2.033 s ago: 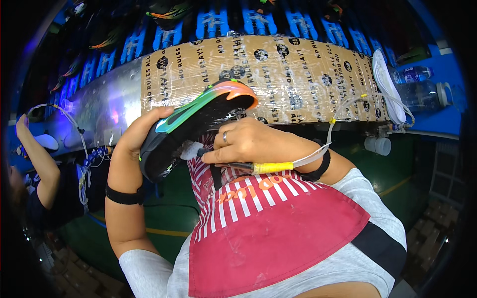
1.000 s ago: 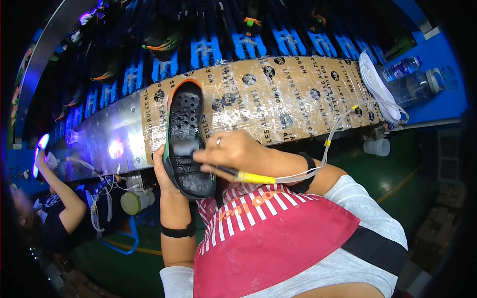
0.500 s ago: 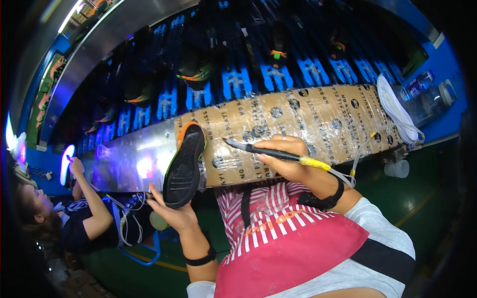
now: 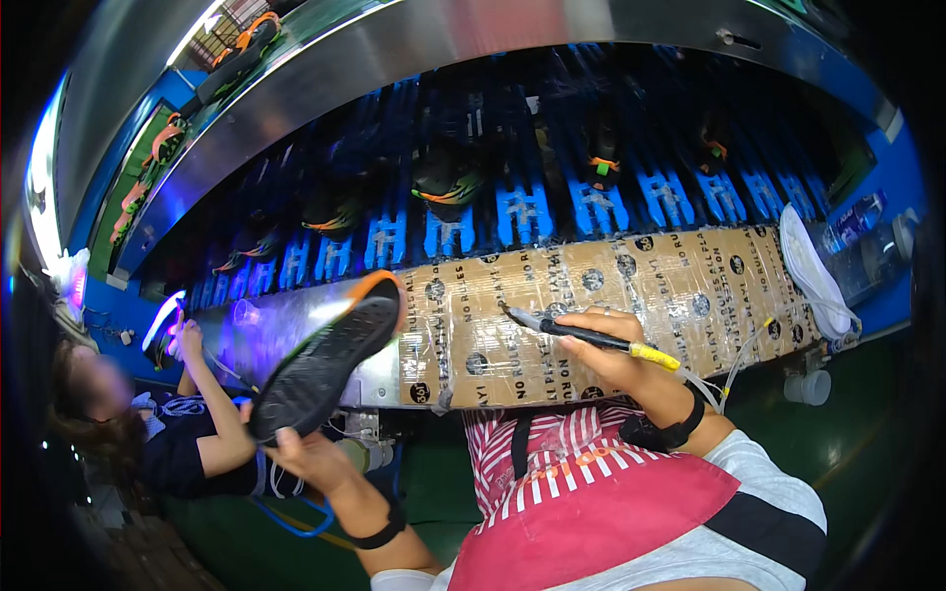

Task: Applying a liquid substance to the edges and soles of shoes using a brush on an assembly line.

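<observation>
In my left hand (image 4: 313,461) is a shoe (image 4: 323,364), gripped at its lower end with the black sole turned towards me. An orange edge shows at its upper end, and the shoe is slightly blurred by motion. My right hand (image 4: 616,347) is closed round a brush (image 4: 591,335) with a black handle and a dark, pale-based tip. Yellow tape wraps the handle's rear, where thin clear tubes come out. The brush tip points left, apart from the shoe, over a cardboard-covered ledge (image 4: 512,379).
Beyond the ledge runs a dark conveyor with blue slotted holders (image 4: 522,215) and several shoes (image 4: 445,185). A white insole-shaped piece (image 4: 810,271) and bottles (image 4: 855,225) stand at the right end. At the left, a co-worker (image 4: 202,414) holds a brightly lit shoe part.
The shoe in my left hand has swung left and tilted, its lower end now further left. My right hand keeps hold of the brush. The view has shifted, showing more of the conveyor's far side.
</observation>
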`<state>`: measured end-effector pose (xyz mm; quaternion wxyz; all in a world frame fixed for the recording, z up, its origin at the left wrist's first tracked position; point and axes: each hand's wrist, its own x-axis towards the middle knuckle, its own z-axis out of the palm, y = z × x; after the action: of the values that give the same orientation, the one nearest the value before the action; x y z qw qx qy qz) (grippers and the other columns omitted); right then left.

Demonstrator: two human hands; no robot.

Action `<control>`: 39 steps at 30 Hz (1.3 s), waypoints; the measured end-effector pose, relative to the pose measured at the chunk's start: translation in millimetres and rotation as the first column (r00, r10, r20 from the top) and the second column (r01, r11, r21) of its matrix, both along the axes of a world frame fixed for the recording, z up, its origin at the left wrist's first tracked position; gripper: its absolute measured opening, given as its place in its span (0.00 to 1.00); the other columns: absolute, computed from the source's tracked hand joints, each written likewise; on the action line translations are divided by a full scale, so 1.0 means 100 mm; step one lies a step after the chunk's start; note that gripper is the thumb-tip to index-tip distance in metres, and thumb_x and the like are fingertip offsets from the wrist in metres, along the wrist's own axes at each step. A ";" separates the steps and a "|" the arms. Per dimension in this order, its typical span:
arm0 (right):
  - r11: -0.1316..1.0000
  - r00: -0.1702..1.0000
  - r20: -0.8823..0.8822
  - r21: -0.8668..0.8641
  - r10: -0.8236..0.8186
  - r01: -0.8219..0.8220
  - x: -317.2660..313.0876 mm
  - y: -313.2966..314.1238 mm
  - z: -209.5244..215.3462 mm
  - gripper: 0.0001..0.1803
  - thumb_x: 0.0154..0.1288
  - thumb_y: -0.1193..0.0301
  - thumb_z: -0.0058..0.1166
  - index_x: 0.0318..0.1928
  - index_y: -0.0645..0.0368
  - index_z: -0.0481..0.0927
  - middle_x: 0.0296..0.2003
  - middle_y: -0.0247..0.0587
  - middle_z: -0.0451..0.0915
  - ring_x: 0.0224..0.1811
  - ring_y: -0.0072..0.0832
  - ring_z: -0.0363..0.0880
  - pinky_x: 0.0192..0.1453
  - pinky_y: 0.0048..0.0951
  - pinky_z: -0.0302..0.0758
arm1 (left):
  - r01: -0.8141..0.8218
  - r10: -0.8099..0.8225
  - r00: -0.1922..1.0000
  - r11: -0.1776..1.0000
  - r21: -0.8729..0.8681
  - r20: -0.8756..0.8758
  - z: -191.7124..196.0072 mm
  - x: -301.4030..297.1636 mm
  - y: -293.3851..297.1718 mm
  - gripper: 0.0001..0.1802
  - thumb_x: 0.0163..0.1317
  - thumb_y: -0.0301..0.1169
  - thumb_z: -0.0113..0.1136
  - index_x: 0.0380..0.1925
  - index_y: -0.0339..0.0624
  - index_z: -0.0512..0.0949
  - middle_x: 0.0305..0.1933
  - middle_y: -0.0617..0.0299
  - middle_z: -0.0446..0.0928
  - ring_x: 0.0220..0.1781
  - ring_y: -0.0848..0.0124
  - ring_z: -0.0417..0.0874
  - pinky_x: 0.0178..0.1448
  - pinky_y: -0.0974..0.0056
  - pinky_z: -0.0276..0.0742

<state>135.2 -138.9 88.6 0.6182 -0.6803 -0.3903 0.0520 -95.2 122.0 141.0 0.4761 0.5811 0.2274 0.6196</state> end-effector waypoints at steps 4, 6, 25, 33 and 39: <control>1.000 0.999 -0.044 -0.019 0.024 -0.025 0.05 0.07 0.00 0.11 0.51 0.75 0.60 0.38 0.63 0.81 0.22 0.40 0.77 0.21 0.23 0.73 0.26 0.24 0.68 | -0.050 0.026 0.983 0.991 0.126 0.182 0.69 -0.08 0.14 0.33 0.57 0.51 0.41 0.60 0.48 0.58 0.58 0.39 0.62 0.57 0.45 0.68 0.56 0.45 0.72; 1.000 0.999 -0.039 -0.017 0.012 -0.013 0.12 0.09 -0.05 0.12 0.51 0.75 0.60 0.38 0.63 0.81 0.22 0.40 0.77 0.22 0.22 0.74 0.26 0.24 0.69 | -0.164 0.125 0.936 0.982 0.091 0.329 1.09 0.10 0.16 0.32 0.56 0.50 0.44 0.58 0.44 0.62 0.58 0.41 0.63 0.58 0.48 0.68 0.61 0.48 0.67; 0.991 0.977 -0.177 -0.078 -0.118 0.105 0.49 0.39 0.13 0.12 0.50 0.73 0.62 0.37 0.62 0.82 0.24 0.43 0.80 0.24 0.24 0.77 0.30 0.24 0.72 | -0.452 0.590 0.663 0.806 0.382 -0.461 2.10 1.80 3.28 0.38 0.35 0.57 0.69 0.36 0.33 0.79 0.43 0.50 0.78 0.45 0.61 0.79 0.53 0.60 0.70; 0.987 0.953 -0.276 -0.134 -0.126 0.091 0.69 0.59 0.17 0.13 0.50 0.74 0.61 0.38 0.63 0.81 0.28 0.43 0.81 0.28 0.22 0.78 0.33 0.23 0.74 | -0.572 0.620 0.214 0.706 0.418 -0.755 2.39 2.06 3.57 0.53 0.32 0.64 0.65 0.48 0.25 0.72 0.52 0.39 0.72 0.57 0.55 0.72 0.60 0.56 0.65; 0.976 0.958 -0.233 -0.176 -0.168 0.128 0.77 0.78 0.18 0.13 0.49 0.75 0.61 0.38 0.62 0.81 0.29 0.42 0.82 0.30 0.23 0.78 0.36 0.23 0.73 | -0.435 0.565 0.115 0.768 0.470 -0.817 2.52 2.06 3.90 0.54 0.33 0.65 0.64 0.47 0.23 0.72 0.53 0.39 0.71 0.57 0.53 0.72 0.60 0.59 0.65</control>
<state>212.2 -60.9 106.8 0.6078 -0.7430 -0.2529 0.1208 111.3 512.2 393.2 -0.0170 0.7390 0.6027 0.3006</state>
